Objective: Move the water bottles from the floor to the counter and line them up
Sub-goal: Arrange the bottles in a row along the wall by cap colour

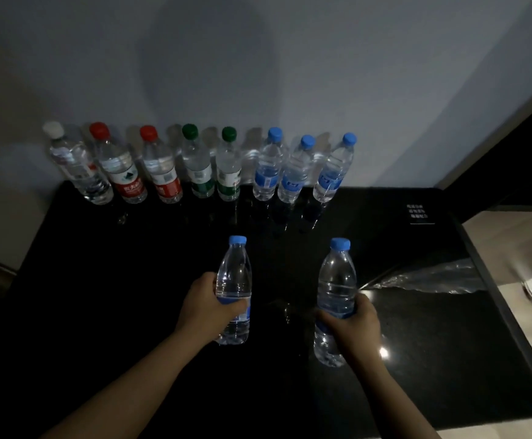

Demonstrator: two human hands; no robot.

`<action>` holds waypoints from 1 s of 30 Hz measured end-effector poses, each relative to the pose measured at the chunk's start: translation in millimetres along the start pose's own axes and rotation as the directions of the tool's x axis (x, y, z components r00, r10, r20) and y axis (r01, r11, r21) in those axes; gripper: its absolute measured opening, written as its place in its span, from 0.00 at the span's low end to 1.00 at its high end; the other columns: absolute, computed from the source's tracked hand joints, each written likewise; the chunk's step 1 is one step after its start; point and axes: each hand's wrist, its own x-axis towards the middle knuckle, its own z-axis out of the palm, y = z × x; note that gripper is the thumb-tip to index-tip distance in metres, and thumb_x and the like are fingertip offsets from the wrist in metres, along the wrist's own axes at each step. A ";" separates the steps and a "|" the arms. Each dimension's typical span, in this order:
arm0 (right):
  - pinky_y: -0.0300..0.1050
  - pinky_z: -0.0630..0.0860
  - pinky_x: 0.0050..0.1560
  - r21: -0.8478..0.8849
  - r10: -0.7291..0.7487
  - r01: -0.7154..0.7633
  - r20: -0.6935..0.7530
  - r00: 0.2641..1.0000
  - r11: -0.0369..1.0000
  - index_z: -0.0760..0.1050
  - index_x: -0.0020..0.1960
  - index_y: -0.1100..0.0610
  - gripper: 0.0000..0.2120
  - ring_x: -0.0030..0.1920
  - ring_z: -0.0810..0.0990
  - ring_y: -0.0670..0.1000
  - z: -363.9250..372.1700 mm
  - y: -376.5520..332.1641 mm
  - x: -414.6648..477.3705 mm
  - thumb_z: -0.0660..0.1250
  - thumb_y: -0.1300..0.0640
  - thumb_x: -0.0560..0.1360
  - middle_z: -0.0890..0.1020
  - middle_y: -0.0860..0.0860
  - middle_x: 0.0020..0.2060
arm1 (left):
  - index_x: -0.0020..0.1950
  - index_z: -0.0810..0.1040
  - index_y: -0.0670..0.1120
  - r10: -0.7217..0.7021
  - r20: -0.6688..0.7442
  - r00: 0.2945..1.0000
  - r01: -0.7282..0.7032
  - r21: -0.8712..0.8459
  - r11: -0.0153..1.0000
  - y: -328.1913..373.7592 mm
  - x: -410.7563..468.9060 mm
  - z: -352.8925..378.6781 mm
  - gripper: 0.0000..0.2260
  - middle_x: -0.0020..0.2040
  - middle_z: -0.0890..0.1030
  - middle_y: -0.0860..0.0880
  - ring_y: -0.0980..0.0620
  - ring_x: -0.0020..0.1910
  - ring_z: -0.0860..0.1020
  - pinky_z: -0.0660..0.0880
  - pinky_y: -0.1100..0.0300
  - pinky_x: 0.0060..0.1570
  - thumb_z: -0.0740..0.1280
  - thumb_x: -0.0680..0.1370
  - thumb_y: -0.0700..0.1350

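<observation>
- Two upright bottles at the counter (100, 280): left hand (204, 307) curls round the left bottle (234, 270), right hand (351, 324) round the right bottle (336, 280).
- Wall row (228, 172) stands ahead; its right end lies nearer the right hand.

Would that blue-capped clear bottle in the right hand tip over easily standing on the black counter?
Possibly: the blue-capped clear plastic bottle, gripped by the right hand, is tall and narrow, so a nudge near its cap may topple it. It looks mostly full, which probably makes it heavy and steadier. On its side, the round body would likely roll.
</observation>
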 end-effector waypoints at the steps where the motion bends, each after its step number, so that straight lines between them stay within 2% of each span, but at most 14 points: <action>1: 0.42 0.77 0.39 0.010 -0.009 0.009 -0.009 1.000 1.000 0.74 0.47 0.49 0.21 0.42 0.81 0.48 -5.1 -2.4 6.5 0.79 0.53 0.58 0.80 0.49 0.45 | 0.50 0.72 0.51 0.022 -0.004 1.000 -0.022 -0.004 1.000 9.3 1.7 1.6 0.18 0.50 0.79 0.50 0.53 0.45 0.79 0.74 0.60 0.41 0.77 0.67 0.46; 6: 0.38 0.74 0.36 0.051 -0.039 0.041 -0.032 0.999 0.998 0.74 0.45 0.51 0.18 0.40 0.81 0.47 -30.8 -10.4 45.1 0.79 0.59 0.62 0.81 0.49 0.41 | 0.52 0.73 0.49 0.083 -0.057 0.995 -0.085 -0.028 0.996 50.5 9.5 11.1 0.19 0.51 0.78 0.48 0.51 0.47 0.79 0.77 0.56 0.46 0.77 0.66 0.46; 9: 0.37 0.74 0.37 0.085 -0.020 0.022 -0.029 0.999 0.996 0.74 0.48 0.52 0.18 0.41 0.81 0.45 -45.1 -14.0 76.4 0.79 0.60 0.63 0.82 0.48 0.41 | 0.55 0.72 0.48 0.079 -0.031 0.996 -0.081 -0.083 0.993 74.3 15.9 18.0 0.19 0.53 0.77 0.48 0.50 0.49 0.78 0.75 0.55 0.49 0.76 0.68 0.43; 15: 0.44 0.78 0.44 0.074 -0.042 0.046 -0.056 0.998 0.996 0.74 0.49 0.54 0.18 0.41 0.80 0.44 -60.6 -24.9 146.2 0.78 0.58 0.64 0.80 0.46 0.40 | 0.56 0.71 0.49 0.064 -0.008 0.998 -0.064 -0.100 0.993 103.0 36.7 32.1 0.20 0.51 0.77 0.53 0.53 0.50 0.77 0.73 0.58 0.48 0.76 0.69 0.42; 19: 0.47 0.79 0.48 0.052 -0.046 0.049 -0.061 0.997 0.997 0.72 0.51 0.51 0.20 0.44 0.80 0.46 -60.2 -37.4 197.5 0.78 0.56 0.65 0.79 0.46 0.43 | 0.51 0.70 0.55 0.051 0.005 0.999 -0.050 -0.119 0.992 110.2 49.3 38.7 0.20 0.52 0.76 0.56 0.57 0.49 0.77 0.73 0.64 0.43 0.77 0.68 0.42; 24: 0.51 0.80 0.49 0.016 -0.043 0.045 -0.110 0.993 0.999 0.74 0.52 0.53 0.22 0.46 0.81 0.50 -49.3 -51.3 257.0 0.79 0.54 0.63 0.81 0.49 0.46 | 0.51 0.71 0.55 0.016 -0.040 0.999 -0.021 -0.128 0.991 108.6 65.0 46.5 0.20 0.54 0.77 0.52 0.53 0.50 0.78 0.76 0.57 0.50 0.78 0.67 0.41; 27: 0.48 0.80 0.46 0.026 -0.049 0.053 -0.146 0.988 0.998 0.75 0.50 0.55 0.19 0.42 0.81 0.49 -40.7 -60.5 284.0 0.79 0.54 0.63 0.81 0.49 0.43 | 0.50 0.70 0.57 0.011 -0.053 0.999 -0.018 -0.134 0.991 109.0 74.6 48.0 0.21 0.54 0.77 0.54 0.53 0.51 0.78 0.75 0.57 0.50 0.77 0.67 0.41; 30: 0.44 0.78 0.41 0.046 -0.030 0.038 -0.174 0.984 0.998 0.73 0.42 0.52 0.14 0.37 0.79 0.47 -32.8 -70.8 305.7 0.78 0.58 0.64 0.78 0.46 0.36 | 0.52 0.71 0.57 -0.001 -0.065 0.998 -0.007 -0.123 0.992 107.3 84.3 47.1 0.21 0.56 0.77 0.52 0.52 0.52 0.78 0.76 0.55 0.52 0.77 0.67 0.41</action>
